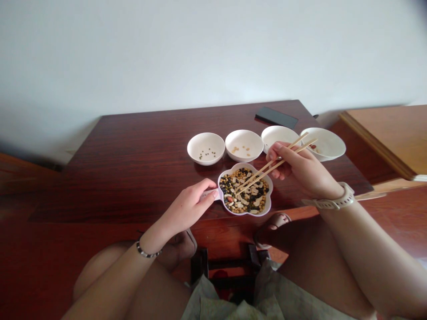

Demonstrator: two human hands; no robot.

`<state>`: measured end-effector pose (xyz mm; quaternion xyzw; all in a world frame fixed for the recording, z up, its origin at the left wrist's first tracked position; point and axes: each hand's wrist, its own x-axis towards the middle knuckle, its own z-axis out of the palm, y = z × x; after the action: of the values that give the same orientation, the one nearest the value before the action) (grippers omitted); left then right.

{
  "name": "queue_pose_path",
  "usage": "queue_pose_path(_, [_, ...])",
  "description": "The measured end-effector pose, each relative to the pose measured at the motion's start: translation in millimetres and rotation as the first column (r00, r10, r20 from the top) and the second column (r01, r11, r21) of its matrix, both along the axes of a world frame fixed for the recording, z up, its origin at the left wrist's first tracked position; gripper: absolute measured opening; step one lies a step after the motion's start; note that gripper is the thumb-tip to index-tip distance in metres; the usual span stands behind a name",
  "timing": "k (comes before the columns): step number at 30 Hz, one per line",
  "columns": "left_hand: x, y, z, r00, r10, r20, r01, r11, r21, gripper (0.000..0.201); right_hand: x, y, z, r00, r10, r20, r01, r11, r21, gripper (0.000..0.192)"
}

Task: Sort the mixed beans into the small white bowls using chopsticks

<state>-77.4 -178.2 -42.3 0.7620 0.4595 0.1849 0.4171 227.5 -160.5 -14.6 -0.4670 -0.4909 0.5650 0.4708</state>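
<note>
Chopsticks (267, 174), two, dip into one flower-shaped dish (269, 185) near four bowls (206, 140).

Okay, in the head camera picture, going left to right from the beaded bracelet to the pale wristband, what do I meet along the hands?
Beaded bracelet, left hand, flower-shaped dish, right hand, pale wristband.

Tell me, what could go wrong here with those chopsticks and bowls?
The flower-shaped dish sits close to the near edge of the table; a tug by the left hand on its handle might spill it. Small beans could slip from the slim chopsticks. The right hand, close to the white bowls, might bump one.
</note>
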Motion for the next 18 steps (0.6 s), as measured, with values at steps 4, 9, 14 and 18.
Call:
queue_pose_path(4, [-0.5,0.3,-0.8,1.000,-0.003,0.004,0.003,1.000,-0.006,0.028,1.3,0.2,0.1,1.000,-0.016,-0.018,0.016,1.000,-0.001,0.035])
queue_pose_path(9, [-0.5,0.2,-0.3,1.000,-0.009,0.000,0.009,1.000,-0.008,0.027,1.9,0.3,0.2,1.000,-0.010,-0.011,0.010,1.000,0.002,0.034])
queue_pose_path(14, [-0.3,-0.1,-0.4,1.000,-0.006,-0.003,0.006,1.000,-0.007,0.027,2.2,0.2,1.3,1.000,-0.013,0.021,0.013,1.000,0.027,0.036])
queue_pose_path(18, [-0.3,-0.3,-0.3,1.000,-0.008,0.001,0.008,1.000,-0.007,0.027,2.2,-0.2,2.1,0.998,-0.006,0.070,0.002,0.998,0.064,0.036])
